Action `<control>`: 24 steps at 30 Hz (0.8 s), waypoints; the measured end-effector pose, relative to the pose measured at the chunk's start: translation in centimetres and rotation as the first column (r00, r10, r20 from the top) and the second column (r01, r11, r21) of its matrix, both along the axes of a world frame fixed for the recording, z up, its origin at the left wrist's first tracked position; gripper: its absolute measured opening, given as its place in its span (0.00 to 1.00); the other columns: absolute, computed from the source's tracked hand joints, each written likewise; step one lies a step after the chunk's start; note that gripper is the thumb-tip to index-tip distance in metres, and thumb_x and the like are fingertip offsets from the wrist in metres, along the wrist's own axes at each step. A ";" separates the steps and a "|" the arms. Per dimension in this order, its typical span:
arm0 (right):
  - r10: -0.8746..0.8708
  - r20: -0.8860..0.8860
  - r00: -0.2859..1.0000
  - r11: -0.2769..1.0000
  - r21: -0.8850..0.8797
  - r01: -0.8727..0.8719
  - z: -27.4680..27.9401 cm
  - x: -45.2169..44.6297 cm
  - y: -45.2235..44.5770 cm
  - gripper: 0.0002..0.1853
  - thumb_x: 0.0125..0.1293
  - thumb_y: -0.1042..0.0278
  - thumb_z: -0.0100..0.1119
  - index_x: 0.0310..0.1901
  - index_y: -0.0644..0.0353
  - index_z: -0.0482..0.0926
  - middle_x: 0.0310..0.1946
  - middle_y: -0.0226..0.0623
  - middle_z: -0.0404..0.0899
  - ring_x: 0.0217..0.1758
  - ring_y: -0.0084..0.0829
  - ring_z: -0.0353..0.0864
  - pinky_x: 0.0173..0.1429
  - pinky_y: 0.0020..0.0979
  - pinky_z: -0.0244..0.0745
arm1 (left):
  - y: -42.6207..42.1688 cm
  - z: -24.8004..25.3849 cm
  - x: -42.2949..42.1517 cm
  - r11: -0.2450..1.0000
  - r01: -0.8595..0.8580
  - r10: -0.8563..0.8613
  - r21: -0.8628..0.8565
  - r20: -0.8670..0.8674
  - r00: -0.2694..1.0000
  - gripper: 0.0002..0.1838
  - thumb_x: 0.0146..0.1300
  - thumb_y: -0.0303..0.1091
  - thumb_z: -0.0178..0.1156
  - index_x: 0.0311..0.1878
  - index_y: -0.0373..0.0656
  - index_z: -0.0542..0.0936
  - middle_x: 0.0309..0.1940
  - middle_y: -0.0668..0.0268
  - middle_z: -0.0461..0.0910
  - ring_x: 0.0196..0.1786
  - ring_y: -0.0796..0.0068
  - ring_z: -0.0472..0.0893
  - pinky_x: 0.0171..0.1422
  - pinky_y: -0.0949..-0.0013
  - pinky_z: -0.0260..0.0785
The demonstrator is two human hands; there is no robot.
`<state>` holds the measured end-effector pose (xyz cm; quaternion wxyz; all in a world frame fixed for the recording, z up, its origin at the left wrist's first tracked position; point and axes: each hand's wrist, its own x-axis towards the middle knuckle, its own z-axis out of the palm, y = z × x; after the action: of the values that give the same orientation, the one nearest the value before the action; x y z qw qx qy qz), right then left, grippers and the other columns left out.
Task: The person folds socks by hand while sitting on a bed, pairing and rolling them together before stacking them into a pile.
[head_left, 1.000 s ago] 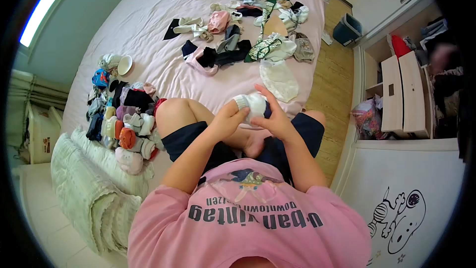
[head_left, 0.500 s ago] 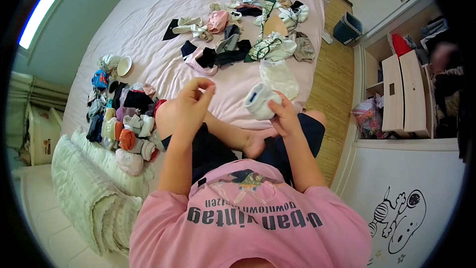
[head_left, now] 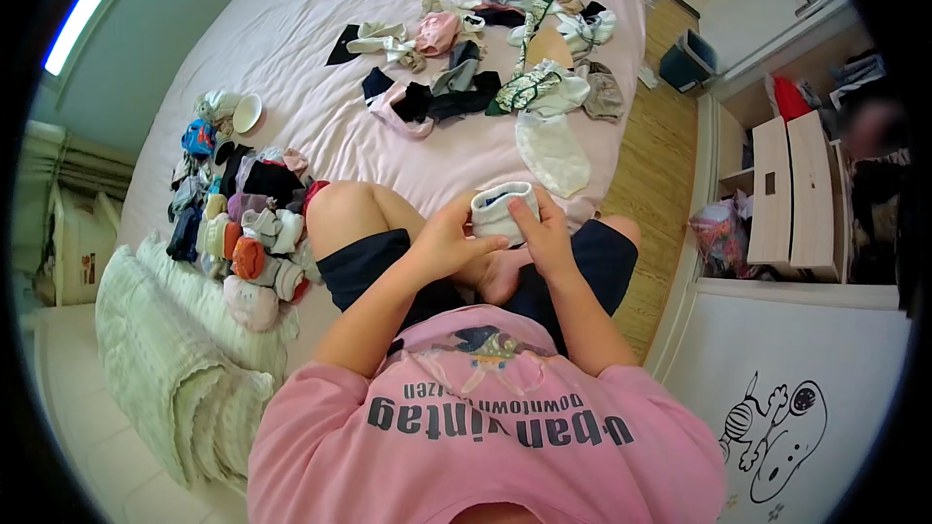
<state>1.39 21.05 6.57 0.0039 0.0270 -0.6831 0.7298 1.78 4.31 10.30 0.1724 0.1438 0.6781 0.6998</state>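
Observation:
A white sock (head_left: 501,221), folded into a small pouch with its cuff opening upward, is held above my crossed legs. My left hand (head_left: 450,236) is closed around its left side. On the other side my right hand (head_left: 549,239) grips it, thumb over the front of the cuff. A flat white cloth piece (head_left: 551,155) lies on the bed just beyond my hands. To the left sits a pile of rolled and folded socks and small garments (head_left: 254,233) in many colours.
Loose socks and small garments (head_left: 456,78) are strewn over the pink bedsheet (head_left: 301,107). A white bowl (head_left: 248,114) is near the pile. Folded pale green bedding (head_left: 175,369) lies at left. Right of the bed are an open cabinet with drawers (head_left: 791,189) and a bin (head_left: 688,60).
My left hand has come down and right onto the sock, which only my right hand held before. The sock has moved slightly lower, its opening now facing up.

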 end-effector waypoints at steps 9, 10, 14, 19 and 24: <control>-0.041 0.271 0.962 0.941 -0.312 0.128 1.1 0.7 -2.6 0.11 0.64 0.63 0.52 0.42 0.62 0.74 0.34 0.30 0.76 0.34 0.20 0.74 0.39 0.22 0.70 | 0.2 -3.2 0.8 0.735 -0.345 -0.097 0.583 0.595 0.798 0.17 0.64 0.41 0.50 0.48 0.37 0.74 0.39 0.64 0.79 0.40 0.74 0.79 0.47 0.71 0.70; -0.032 0.279 0.960 0.949 -0.293 0.116 1.5 0.6 -2.9 0.11 0.64 0.64 0.52 0.42 0.62 0.74 0.34 0.30 0.76 0.34 0.21 0.74 0.38 0.23 0.71 | -0.1 -3.9 0.9 0.739 -0.364 -0.065 0.566 0.598 0.799 0.17 0.64 0.41 0.50 0.48 0.37 0.73 0.39 0.65 0.78 0.40 0.75 0.78 0.47 0.71 0.70; -0.051 0.054 0.997 0.996 -0.065 0.054 1.6 0.2 -4.3 0.08 0.64 0.66 0.51 0.38 0.62 0.75 0.32 0.29 0.75 0.34 0.18 0.72 0.39 0.22 0.69 | -1.7 -3.1 1.7 0.841 -0.248 0.092 0.481 0.324 0.942 0.20 0.62 0.32 0.54 0.56 0.37 0.67 0.47 0.67 0.73 0.49 0.79 0.72 0.54 0.73 0.65; 0.227 0.108 0.968 0.970 -0.114 -0.215 2.2 -0.6 -6.6 0.10 0.66 0.66 0.49 0.43 0.63 0.73 0.34 0.29 0.73 0.35 0.16 0.69 0.41 0.19 0.67 | -5.8 -2.7 3.2 0.838 -0.333 0.223 0.431 0.286 0.932 0.22 0.57 0.28 0.59 0.54 0.37 0.68 0.47 0.67 0.73 0.48 0.78 0.73 0.55 0.72 0.65; 0.388 0.145 0.910 0.915 -0.180 -0.361 2.1 -1.9 -8.9 0.15 0.67 0.64 0.47 0.50 0.64 0.69 0.34 0.31 0.72 0.34 0.18 0.70 0.39 0.19 0.68 | -15.7 -3.3 5.0 0.603 -0.705 0.611 0.373 0.351 0.709 0.20 0.58 0.30 0.58 0.53 0.36 0.69 0.46 0.64 0.74 0.48 0.75 0.74 0.54 0.71 0.67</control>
<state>-0.49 12.11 8.72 -0.1955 0.0923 -0.6061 0.7655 6.83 -11.36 7.03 -0.0771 -0.1458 0.4668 0.8689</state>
